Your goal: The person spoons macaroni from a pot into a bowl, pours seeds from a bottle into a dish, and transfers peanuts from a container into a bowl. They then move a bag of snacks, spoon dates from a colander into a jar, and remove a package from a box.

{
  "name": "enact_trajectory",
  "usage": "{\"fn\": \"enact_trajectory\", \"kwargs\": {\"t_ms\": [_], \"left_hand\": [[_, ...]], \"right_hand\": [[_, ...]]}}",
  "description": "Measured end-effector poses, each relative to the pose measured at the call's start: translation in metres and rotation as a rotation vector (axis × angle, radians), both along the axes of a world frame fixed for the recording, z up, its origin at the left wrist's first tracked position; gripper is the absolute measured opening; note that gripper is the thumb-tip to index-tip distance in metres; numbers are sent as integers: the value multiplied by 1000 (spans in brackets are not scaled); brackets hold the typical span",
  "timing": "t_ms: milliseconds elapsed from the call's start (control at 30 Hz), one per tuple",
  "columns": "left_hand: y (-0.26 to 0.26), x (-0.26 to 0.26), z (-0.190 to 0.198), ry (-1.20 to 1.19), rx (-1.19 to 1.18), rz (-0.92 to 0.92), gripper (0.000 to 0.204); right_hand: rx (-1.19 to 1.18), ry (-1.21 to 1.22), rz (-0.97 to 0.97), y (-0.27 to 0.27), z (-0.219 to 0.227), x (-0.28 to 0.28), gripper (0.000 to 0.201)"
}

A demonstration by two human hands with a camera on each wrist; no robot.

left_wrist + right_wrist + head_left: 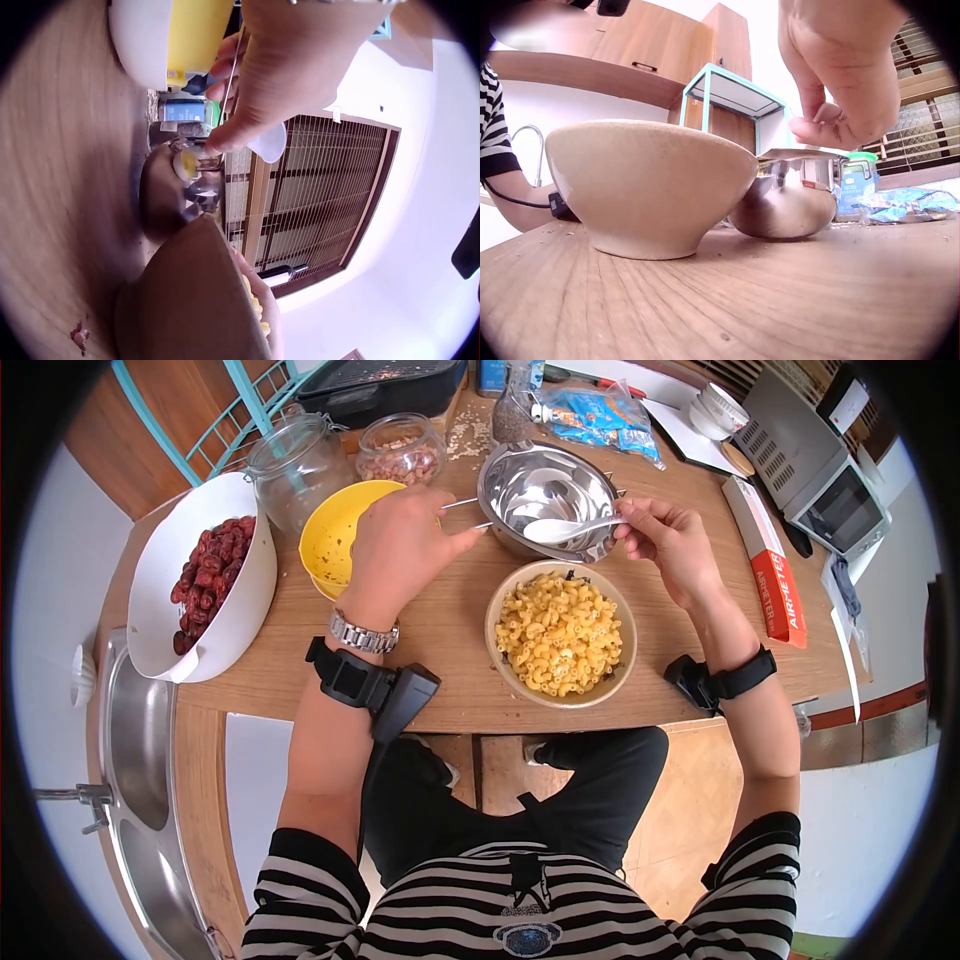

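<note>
In the head view my left hand grips a pair of thin metal rods, whose ends reach toward the steel bowl's left rim. My right hand pinches the handle end of a white spoon. The spoon overlaps the near side of the steel bowl, its scoop pointing left. Closer to me stands a beige bowl heaped with cooked elbow macaroni. Under and beside my left hand is a yellow bowl with small bits stuck inside.
On the left stands a white basin of dark red fruit, beside a sink. Glass jars line the back left. A blue packet lies behind; a red-and-white box and a microwave are at right.
</note>
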State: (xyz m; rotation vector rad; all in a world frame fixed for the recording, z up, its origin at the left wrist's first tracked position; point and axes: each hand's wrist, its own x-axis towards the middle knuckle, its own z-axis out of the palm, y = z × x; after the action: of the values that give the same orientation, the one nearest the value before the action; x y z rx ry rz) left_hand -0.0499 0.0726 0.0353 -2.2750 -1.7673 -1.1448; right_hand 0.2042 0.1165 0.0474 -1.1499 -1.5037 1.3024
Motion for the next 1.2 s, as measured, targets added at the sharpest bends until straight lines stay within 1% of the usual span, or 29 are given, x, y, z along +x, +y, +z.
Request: {"fn": "enact_trajectory", "kwargs": {"t_ms": [167,267,500,567,633,667,733,800,1000,1067,1100,1167,1200], "left_hand": [[-1,0,0,47,14,30,29],[-1,1,0,72,70,34,28],[1,-2,-3,134,37,19,30],[3,-1,-2,141,39,29,30],[3,-3,-4,150,36,-35,30],[4,-3,-4,132,40,-12,30],[3,-4,-6,235,78,2,29],[2,-5,-5,226,62,15,29],[-1,-5,-3,254,-7,74,29],[0,-3,-5,169,140,21,30],[1,-2,-6,168,142,19,30],[3,1,-7,61,306,-44,28],[4,2,-7,61,307,-50,28]], "right_hand": [[-60,-14,15,1,0,-2,19],[-94,-34,36,1,2,-3,18],[-151,-51,100,1,12,-7,17],[-130,-69,118,1,15,-7,17],[-110,-102,151,-1,15,-8,18],[-88,-137,134,-3,14,-8,18],[-51,-201,150,-2,18,-11,19],[0,-294,142,-2,17,-11,22],[32,-335,135,-7,22,-14,19],[32,-341,123,-8,23,-17,19],[66,-362,116,-9,24,-18,18],[101,-382,99,-13,26,-22,17],[243,-504,106,-14,29,-27,17]]}}
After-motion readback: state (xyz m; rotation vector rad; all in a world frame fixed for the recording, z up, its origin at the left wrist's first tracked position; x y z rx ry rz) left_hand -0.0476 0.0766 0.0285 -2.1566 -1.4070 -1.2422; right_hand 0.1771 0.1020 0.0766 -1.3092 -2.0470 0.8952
